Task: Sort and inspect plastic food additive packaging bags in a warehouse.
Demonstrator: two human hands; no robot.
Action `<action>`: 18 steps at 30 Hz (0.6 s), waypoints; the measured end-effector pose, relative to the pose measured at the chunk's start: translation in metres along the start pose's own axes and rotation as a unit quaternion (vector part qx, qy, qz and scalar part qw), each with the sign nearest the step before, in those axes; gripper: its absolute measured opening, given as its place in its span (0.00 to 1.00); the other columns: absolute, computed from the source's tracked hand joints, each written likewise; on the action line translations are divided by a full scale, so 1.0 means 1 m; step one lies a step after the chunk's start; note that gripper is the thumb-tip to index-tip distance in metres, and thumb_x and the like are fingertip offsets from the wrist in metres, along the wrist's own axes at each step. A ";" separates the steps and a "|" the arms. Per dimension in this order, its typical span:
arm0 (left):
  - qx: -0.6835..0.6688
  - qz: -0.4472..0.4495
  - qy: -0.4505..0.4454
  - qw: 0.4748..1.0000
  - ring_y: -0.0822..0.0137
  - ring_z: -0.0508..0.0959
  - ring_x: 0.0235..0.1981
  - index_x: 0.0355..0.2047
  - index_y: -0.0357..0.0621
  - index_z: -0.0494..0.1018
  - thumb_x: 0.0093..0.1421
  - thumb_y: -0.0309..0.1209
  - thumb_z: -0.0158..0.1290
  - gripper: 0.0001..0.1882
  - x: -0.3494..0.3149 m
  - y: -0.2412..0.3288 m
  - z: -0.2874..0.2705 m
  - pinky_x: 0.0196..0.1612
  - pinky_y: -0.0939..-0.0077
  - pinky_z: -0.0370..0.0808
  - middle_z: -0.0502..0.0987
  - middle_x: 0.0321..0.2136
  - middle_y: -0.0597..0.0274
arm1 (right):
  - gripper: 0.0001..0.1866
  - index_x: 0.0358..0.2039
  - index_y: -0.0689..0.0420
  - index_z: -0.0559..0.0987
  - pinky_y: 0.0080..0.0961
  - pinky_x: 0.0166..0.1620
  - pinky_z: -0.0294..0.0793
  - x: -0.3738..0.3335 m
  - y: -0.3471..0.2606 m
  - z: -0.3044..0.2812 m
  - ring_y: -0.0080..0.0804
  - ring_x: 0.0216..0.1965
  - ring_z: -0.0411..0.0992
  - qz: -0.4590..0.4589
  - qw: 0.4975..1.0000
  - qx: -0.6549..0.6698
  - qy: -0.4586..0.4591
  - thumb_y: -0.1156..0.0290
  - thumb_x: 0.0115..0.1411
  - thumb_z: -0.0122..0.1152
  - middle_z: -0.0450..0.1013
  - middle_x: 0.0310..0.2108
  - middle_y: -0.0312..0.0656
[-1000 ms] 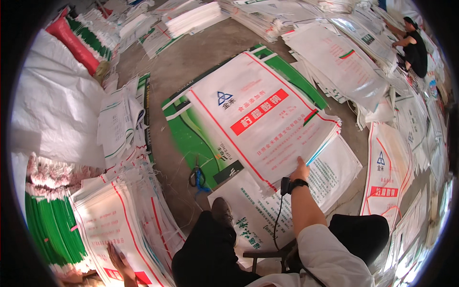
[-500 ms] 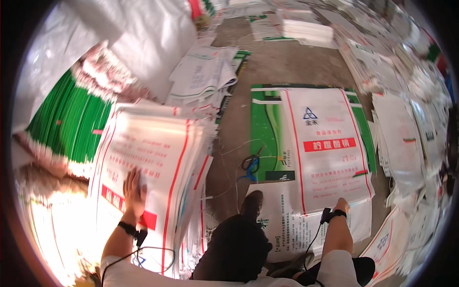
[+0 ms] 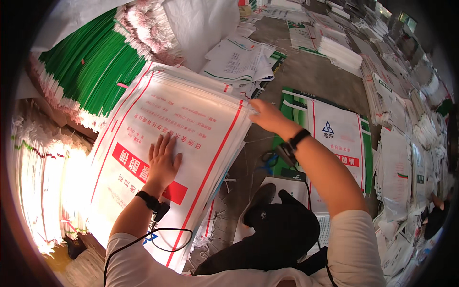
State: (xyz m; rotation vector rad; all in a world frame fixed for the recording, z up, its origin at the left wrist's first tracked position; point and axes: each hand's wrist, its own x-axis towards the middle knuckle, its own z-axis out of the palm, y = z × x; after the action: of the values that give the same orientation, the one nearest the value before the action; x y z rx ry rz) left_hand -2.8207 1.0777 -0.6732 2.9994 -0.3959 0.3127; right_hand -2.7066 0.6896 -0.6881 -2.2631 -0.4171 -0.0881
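A tall stack of flat white woven sacks (image 3: 201,119) with red stripes and red print lies at my left. On its top sack, my left hand (image 3: 163,160) rests flat with the fingers spread. My right hand (image 3: 268,116) reaches across to the stack's far right corner, its fingers closed on the edge of a sack there; the fingertips are partly hidden. To the right, another white sack with a blue mark (image 3: 330,131) lies on a green sack (image 3: 297,104) on the floor. Beside them are scissors with blue handles (image 3: 270,161), partly behind my right wrist.
A big bundle of green sacks (image 3: 91,62) with frayed whitish edges stands at far left. Loose white sacks (image 3: 234,60) lie beyond the stack. More stacks (image 3: 337,55) line the far floor and the right side. Loose threads trail beside my stack.
My right hand has left the sack lying on the floor at right and moved over to the left stack's far corner. My left hand stays flat on the stack; the view has turned leftward.
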 end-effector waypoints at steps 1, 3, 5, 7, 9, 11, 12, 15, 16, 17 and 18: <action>-0.009 0.003 0.011 1.000 0.54 0.54 0.72 0.67 0.47 0.61 0.65 0.41 0.51 0.32 0.000 0.000 0.002 0.73 0.51 0.44 0.60 0.69 0.57 | 0.28 0.56 0.64 0.72 0.39 0.57 0.72 0.014 -0.010 0.007 0.51 0.55 0.73 0.000 1.000 -0.005 -0.003 0.65 0.57 0.63 0.74 0.52 0.57; -0.014 0.001 0.014 1.000 0.54 0.54 0.72 0.67 0.48 0.62 0.64 0.41 0.51 0.32 -0.001 0.000 0.000 0.73 0.51 0.44 0.60 0.69 0.57 | 0.31 0.57 0.64 0.70 0.42 0.59 0.70 0.035 -0.027 0.018 0.56 0.57 0.70 0.009 0.991 -0.131 0.008 0.67 0.54 0.64 0.72 0.53 0.59; -0.020 0.001 0.019 1.000 0.54 0.54 0.72 0.66 0.48 0.63 0.64 0.41 0.52 0.31 0.001 -0.001 -0.001 0.73 0.51 0.45 0.61 0.69 0.57 | 0.31 0.57 0.63 0.70 0.43 0.58 0.71 0.044 -0.031 0.029 0.55 0.56 0.71 0.048 0.987 -0.156 -0.004 0.68 0.53 0.64 0.73 0.53 0.58; -0.024 -0.001 0.023 0.999 0.54 0.55 0.72 0.66 0.48 0.63 0.64 0.41 0.52 0.31 0.001 -0.001 0.001 0.73 0.51 0.45 0.61 0.69 0.57 | 0.27 0.52 0.61 0.74 0.47 0.55 0.72 0.043 -0.042 0.043 0.53 0.53 0.73 0.064 0.965 -0.245 0.067 0.68 0.50 0.65 0.74 0.49 0.54; -0.026 -0.002 0.025 0.999 0.54 0.55 0.72 0.66 0.48 0.63 0.64 0.41 0.52 0.30 0.002 -0.003 0.000 0.73 0.50 0.45 0.62 0.68 0.57 | 0.24 0.49 0.61 0.76 0.47 0.54 0.72 0.049 -0.058 0.047 0.52 0.53 0.73 0.076 0.960 -0.266 0.038 0.68 0.50 0.65 0.75 0.48 0.53; -0.026 -0.009 0.025 0.999 0.54 0.55 0.72 0.65 0.48 0.64 0.64 0.41 0.52 0.30 -0.002 -0.009 -0.003 0.73 0.49 0.46 0.62 0.68 0.57 | 0.16 0.41 0.60 0.79 0.48 0.49 0.73 0.047 -0.089 0.048 0.47 0.50 0.75 0.065 0.948 -0.312 -0.015 0.69 0.52 0.63 0.75 0.47 0.49; -0.026 -0.010 0.026 0.999 0.54 0.55 0.72 0.65 0.48 0.64 0.64 0.41 0.52 0.30 -0.003 -0.011 -0.003 0.73 0.49 0.46 0.62 0.68 0.57 | 0.16 0.41 0.60 0.79 0.48 0.49 0.73 0.047 -0.095 0.055 0.47 0.50 0.75 0.062 0.947 -0.313 -0.017 0.69 0.52 0.63 0.75 0.47 0.49; -0.034 -0.007 0.028 0.999 0.54 0.55 0.72 0.65 0.48 0.64 0.63 0.41 0.52 0.31 0.001 -0.005 -0.002 0.73 0.48 0.46 0.62 0.68 0.56 | 0.10 0.37 0.57 0.77 0.45 0.42 0.75 0.049 -0.089 0.065 0.46 0.44 0.77 -0.009 0.942 -0.334 0.031 0.74 0.53 0.60 0.77 0.41 0.49; -0.032 -0.009 0.032 0.999 0.54 0.55 0.72 0.65 0.48 0.64 0.63 0.41 0.52 0.31 0.002 -0.004 -0.004 0.73 0.48 0.46 0.62 0.68 0.56 | 0.10 0.37 0.57 0.77 0.45 0.42 0.75 0.050 -0.088 0.065 0.46 0.44 0.77 -0.013 0.942 -0.333 0.032 0.74 0.53 0.60 0.77 0.41 0.49; -0.040 -0.009 0.028 0.999 0.54 0.55 0.72 0.65 0.48 0.64 0.63 0.42 0.52 0.31 0.002 -0.001 -0.004 0.73 0.48 0.46 0.62 0.68 0.56 | 0.10 0.37 0.57 0.77 0.43 0.40 0.76 0.051 -0.087 0.064 0.46 0.40 0.78 0.003 0.954 -0.300 0.028 0.75 0.53 0.59 0.77 0.38 0.49; -0.047 -0.008 0.026 0.999 0.54 0.55 0.72 0.65 0.48 0.65 0.63 0.42 0.53 0.31 0.003 0.000 -0.004 0.73 0.48 0.46 0.62 0.68 0.56 | 0.10 0.37 0.58 0.76 0.42 0.39 0.77 0.050 -0.087 0.063 0.47 0.37 0.78 0.018 0.963 -0.266 0.023 0.76 0.53 0.59 0.78 0.35 0.50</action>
State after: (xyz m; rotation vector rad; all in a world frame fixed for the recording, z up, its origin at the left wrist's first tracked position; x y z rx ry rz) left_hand -2.8188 1.0770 -0.6686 2.8938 -0.3707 0.3589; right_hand -2.6923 0.8032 -0.6572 -2.7896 -0.3545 -0.2609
